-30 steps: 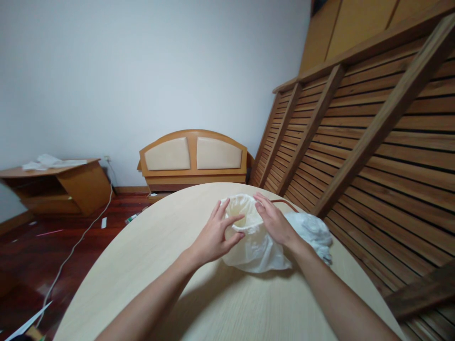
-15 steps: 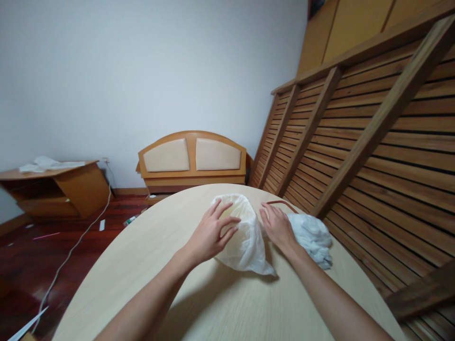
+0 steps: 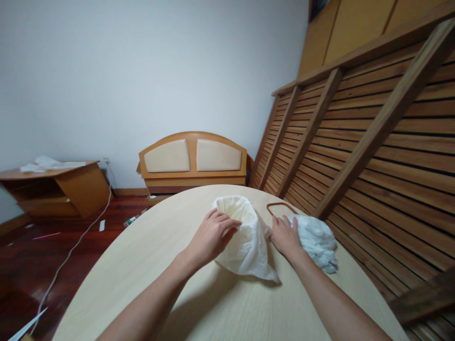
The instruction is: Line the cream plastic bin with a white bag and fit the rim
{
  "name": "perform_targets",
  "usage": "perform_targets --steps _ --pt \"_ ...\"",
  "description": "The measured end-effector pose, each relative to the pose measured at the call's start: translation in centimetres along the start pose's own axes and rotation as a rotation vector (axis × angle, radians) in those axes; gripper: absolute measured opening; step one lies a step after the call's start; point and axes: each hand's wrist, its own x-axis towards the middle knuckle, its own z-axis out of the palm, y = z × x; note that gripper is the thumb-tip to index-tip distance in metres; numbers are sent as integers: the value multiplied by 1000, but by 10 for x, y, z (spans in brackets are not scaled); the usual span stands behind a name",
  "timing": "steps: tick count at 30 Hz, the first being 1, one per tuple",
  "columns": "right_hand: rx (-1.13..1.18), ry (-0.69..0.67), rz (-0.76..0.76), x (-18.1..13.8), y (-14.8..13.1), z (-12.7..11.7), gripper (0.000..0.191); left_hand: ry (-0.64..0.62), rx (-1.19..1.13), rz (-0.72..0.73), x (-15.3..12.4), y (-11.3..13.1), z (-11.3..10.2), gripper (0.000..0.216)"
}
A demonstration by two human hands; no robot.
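A translucent white plastic bag (image 3: pixel 245 239) with an open mouth stands on a round pale wooden table (image 3: pixel 220 298). My left hand (image 3: pixel 210 236) is closed on the bag's left rim, its fingers curled over the edge. My right hand (image 3: pixel 284 234) lies on the table just right of the bag, fingers stretched out. It touches a crumpled white plastic bundle (image 3: pixel 316 239) at its right side. A thin brown loop (image 3: pixel 279 206) lies on the table behind my right hand.
A slatted wooden bed frame (image 3: pixel 373 132) leans along the right, close to the table's edge. A padded headboard (image 3: pixel 193 158) stands against the far wall. A low wooden cabinet (image 3: pixel 60 187) is at the left. A white cable (image 3: pixel 71 251) runs across the dark floor.
My right hand left the bag's rim and moved right and down onto the table beside the crumpled bundle. My left hand's fingers curled shut on the bag's left rim.
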Motion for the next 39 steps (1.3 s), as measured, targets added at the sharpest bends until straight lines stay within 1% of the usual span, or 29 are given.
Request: perform_targets --steps 5,11,14,17,20,24,26,28,31,33,35,36,39 --pt "22 -12 -52 2 3 -1 32 -16 -15 -6 1 -3 -2 18" --pt "102 -18 -109 8 6 1 32 -56 -68 -47 -1 5 -12 14" --pt "166 13 -119 12 5 -2 31 -64 -76 -75 -1 11 -16 19" --pt "243 77 -109 17 4 -10 33 -68 -82 -90 0 11 -15 20" --pt "323 155 -101 22 3 -27 34 -73 -89 -91 0 6 -11 18" --pt "440 272 -144 24 -1 -63 34 -64 -103 -67 0 0 -7 21" --pt "580 379 -224 22 -5 -84 32 -63 -109 -49 1 0 -8 23" --pt "651 426 -314 18 -8 -104 30 -82 -121 -32 2 3 -13 25" --pt "662 444 -433 12 -11 -126 27 -126 -165 -27 3 9 -23 25" --pt "656 430 -514 8 -11 -135 24 -134 -205 -60 3 11 -30 22" --pt "653 392 -594 5 -10 -140 22 -85 -225 -144 2 10 -34 22" --pt "654 367 -635 4 -10 -141 21 -36 -234 -204 2 8 -35 24" --pt "666 283 -741 0 -10 -146 21 177 -331 -417 3 -3 -34 34"
